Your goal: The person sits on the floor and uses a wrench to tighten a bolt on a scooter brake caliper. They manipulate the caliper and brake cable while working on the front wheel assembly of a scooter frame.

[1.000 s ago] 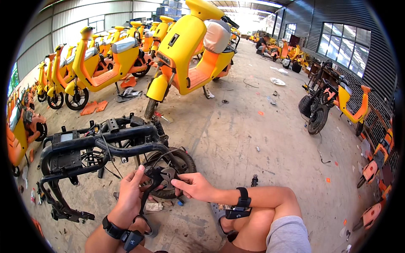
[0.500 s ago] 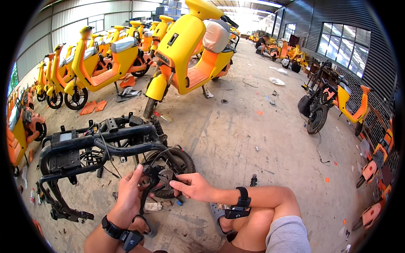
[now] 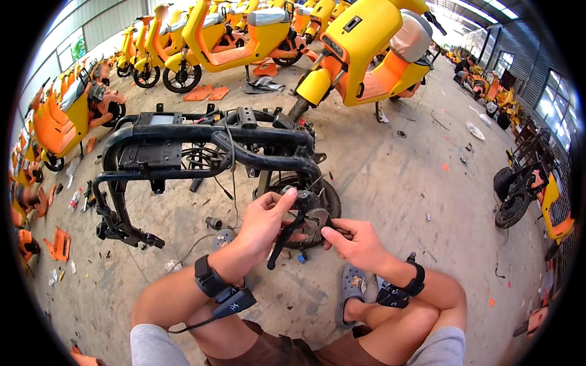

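Note:
In front of the rear wheel (image 3: 329,201) of a bare black scooter frame (image 3: 183,134), my two hands meet at a black part with a long lever-like arm (image 3: 279,247). My left hand (image 3: 264,219) grips this part, thumb on top, its arm pointing down. My right hand (image 3: 355,241) pinches a grey metal tool (image 3: 316,221) that looks like an adjustable wrench. The wrench's jaw end lies against the black part; my fingers cover its handle. Whether the jaw sits around anything cannot be made out.
A yellow and orange scooter (image 3: 366,61) stands beyond the frame, with rows of others behind. Orange panels (image 3: 206,93) and a clear bottle (image 3: 74,200) lie on the floor. A stripped scooter (image 3: 516,204) is at right; a person (image 3: 465,68) crouches far off.
The view has swung left and down, so the frame and hands appear farther right. Both hands keep their hold on the black part and the wrench.

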A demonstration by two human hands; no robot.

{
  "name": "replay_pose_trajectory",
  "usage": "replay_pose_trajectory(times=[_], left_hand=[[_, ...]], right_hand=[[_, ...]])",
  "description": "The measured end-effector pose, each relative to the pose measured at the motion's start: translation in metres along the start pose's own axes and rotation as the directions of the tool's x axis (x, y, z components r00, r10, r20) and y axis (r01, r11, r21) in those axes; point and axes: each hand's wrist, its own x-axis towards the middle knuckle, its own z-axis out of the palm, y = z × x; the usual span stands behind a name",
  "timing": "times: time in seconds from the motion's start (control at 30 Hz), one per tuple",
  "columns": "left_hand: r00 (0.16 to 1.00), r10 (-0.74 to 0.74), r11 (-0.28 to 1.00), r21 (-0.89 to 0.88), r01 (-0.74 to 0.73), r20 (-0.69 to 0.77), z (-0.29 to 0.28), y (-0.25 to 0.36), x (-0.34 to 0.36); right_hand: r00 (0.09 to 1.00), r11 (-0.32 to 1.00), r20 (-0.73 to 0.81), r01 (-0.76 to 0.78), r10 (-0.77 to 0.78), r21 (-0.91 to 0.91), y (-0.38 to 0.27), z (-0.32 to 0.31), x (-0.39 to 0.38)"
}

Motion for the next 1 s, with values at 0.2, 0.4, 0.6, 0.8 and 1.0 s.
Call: replay_pose_trajectory(times=[0.2,0.4,0.6,0.8,1.0], left_hand=[[0.996,0.091,0.993,0.074,-0.089,-0.012,0.006,-0.014,0.004],[0.990,0.137,0.977,0.167,-0.132,-0.017,0.005,-0.020,0.005],[0.981,0.191,0.958,0.227,-0.178,-0.037,-0.001,-0.026,0.005],[0.948,0.311,0.878,0.403,-0.258,-0.068,0.003,-0.034,0.006],[0.938,0.342,0.910,0.267,-0.317,-0.052,0.011,-0.044,0.006]], right_hand=[[0.981,0.981,-0.024,-0.193,0.192,-0.025,-0.008,-0.014,-0.003],[0.992,0.989,-0.010,-0.128,0.127,-0.077,-0.006,-0.010,0.003],[0.981,0.974,0.025,-0.186,0.190,-0.132,-0.011,-0.006,0.006],[0.974,0.974,0.076,-0.206,0.213,-0.097,-0.012,-0.006,0.010],[0.955,0.962,0.131,-0.256,0.268,-0.097,-0.005,-0.013,0.011]])
